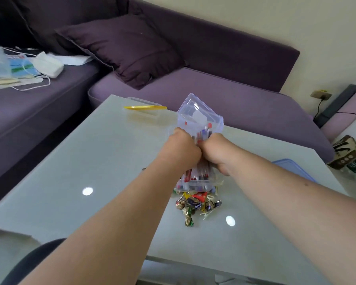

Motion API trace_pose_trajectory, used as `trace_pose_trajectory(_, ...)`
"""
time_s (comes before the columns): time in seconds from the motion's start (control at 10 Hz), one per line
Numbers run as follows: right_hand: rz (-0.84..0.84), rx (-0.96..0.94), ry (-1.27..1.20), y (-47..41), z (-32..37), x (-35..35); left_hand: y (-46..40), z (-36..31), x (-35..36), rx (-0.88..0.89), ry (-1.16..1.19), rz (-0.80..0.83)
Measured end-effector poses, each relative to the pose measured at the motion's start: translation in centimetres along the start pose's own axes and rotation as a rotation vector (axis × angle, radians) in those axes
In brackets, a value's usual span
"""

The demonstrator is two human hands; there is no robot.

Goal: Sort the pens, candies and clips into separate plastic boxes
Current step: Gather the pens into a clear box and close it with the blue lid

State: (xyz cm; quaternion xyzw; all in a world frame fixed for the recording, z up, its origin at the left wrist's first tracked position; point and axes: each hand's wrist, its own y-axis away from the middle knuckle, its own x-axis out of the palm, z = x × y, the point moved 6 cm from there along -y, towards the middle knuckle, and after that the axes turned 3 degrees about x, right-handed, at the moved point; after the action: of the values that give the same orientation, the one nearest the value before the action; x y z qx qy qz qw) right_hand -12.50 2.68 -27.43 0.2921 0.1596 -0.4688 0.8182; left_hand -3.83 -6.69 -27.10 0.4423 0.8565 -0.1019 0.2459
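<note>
Gripping a tilted clear box (199, 120) above the table (90, 161), the left hand (182, 150) and right hand (218, 153) hide its middle — fingers unseen. Blurred pens (197, 175) show inside; wrapped candies (195, 204) lie below — clips indistinct.

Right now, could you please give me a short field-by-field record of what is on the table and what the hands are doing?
surface: pale glass table
held: clear plastic box, tipped up, pens inside
left hand: grips the box
right hand: grips the box
spilled: wrapped candies heaped on the table below the box
far edge: second clear box with yellow lid
right side: blue lid, partly hidden by the right arm
</note>
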Motion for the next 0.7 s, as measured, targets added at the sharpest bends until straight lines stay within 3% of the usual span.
trace_pose_trajectory(0.1,-0.054,-0.013,0.129,0.7,0.9,-0.4,0.4,-0.1,-0.2,0.009,-0.069,0.028)
trace_pose_trajectory(0.3,0.093,-0.230,0.853,3.5,1.3,-0.2,1.0,-0.7,-2.0,0.153,-0.276,-0.030)
trace_pose_trajectory(0.4,0.129,-0.347,0.895,4.1,0.4,0.1,1.5,1.2,-1.4,0.009,-0.426,0.123)
trace_pose_trajectory(0.5,0.068,-0.480,0.786,4.8,0.2,-0.2,1.6,2.3,-0.1,-0.015,-0.495,0.222)
trace_pose_trajectory(0.6,0.104,-0.447,0.730,4.3,-0.3,0.3,1.1,2.7,-0.6,-0.018,-0.453,0.221)
trace_pose_trajectory(0.7,0.019,-0.474,0.668,3.5,0.5,0.3,0.9,3.3,-0.5,0.026,-0.518,0.291)
